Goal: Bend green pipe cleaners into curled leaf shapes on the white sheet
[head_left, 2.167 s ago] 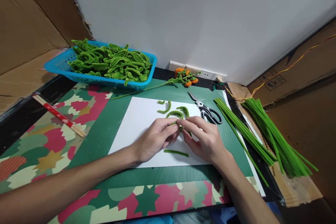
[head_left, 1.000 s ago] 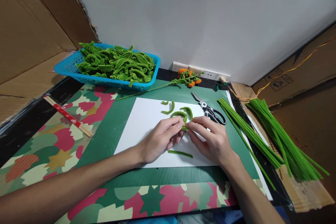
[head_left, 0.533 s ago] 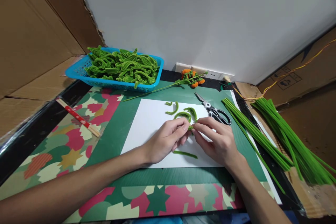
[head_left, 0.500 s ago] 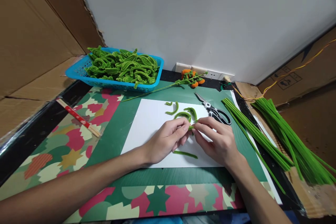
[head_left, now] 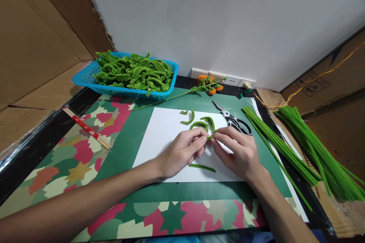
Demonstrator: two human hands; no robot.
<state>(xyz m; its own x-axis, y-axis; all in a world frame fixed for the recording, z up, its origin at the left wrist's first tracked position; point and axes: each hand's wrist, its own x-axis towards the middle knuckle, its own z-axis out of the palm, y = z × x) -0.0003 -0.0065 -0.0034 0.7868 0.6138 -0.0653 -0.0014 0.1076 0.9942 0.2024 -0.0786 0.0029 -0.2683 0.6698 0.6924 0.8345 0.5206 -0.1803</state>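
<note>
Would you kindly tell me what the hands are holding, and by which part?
The left hand and right hand pinch a fuzzy green strip; exactly where along it is hidden.

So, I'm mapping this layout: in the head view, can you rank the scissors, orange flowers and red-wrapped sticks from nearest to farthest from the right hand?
From the right hand:
1. Scissors, just beyond it.
2. Orange flowers, farther back, slightly left.
3. Red-wrapped sticks, far over on the left side.

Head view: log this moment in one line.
left hand: pinches green piece | right hand: at its end | scissors: beyond right hand
</note>
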